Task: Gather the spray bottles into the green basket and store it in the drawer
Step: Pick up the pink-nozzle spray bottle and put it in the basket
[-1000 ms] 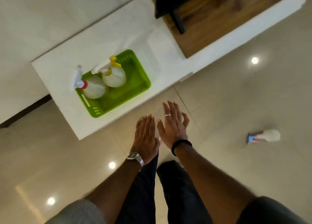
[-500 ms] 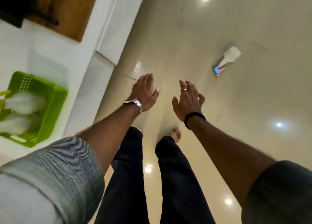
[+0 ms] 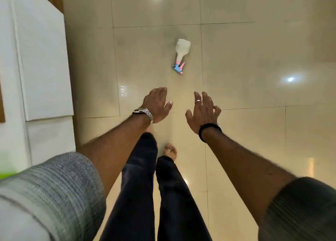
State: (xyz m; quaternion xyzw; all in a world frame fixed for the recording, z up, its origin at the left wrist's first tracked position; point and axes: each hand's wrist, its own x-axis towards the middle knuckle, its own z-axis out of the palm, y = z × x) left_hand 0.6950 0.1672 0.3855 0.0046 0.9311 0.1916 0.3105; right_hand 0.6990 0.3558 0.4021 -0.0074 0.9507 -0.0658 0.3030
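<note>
Bottle: a white spray bottle [image 3: 182,50] is lying on its side on the floor [image 3: 254,150], its blue and pink trigger head [image 3: 178,68] pointing back toward the person and its base pointing away.
Left hand: the left hand [image 3: 157,104] is hanging empty in the air with fingers loosely spread and curled down, gripping nothing; a metal watch [image 3: 144,113] is sitting on its wrist.
Right hand: the right hand [image 3: 203,110] is also hovering empty, fingers splayed apart, palm turned inward; it is wearing a ring [image 3: 198,101] on one finger and a dark band [image 3: 209,131] on the wrist.
Hands and bottle: both hands are reaching forward side by side, apart from each other, and the bottle is lying beyond them on the tiles, clear of both.
Basket: only a blurred green sliver [image 3: 4,165] is showing at the far left edge, above the striped sleeve [image 3: 54,186]; I cannot tell what is inside it from here.
Cabinet: a white cabinet [image 3: 41,59] is running along the left side, well apart from the bottle.
Person: they are standing in dark trousers [image 3: 138,186], with a bare foot [image 3: 170,151] showing on the glossy tiles below the hands.
Floor: ceiling lights are glaring off the polished surface in several spots.
</note>
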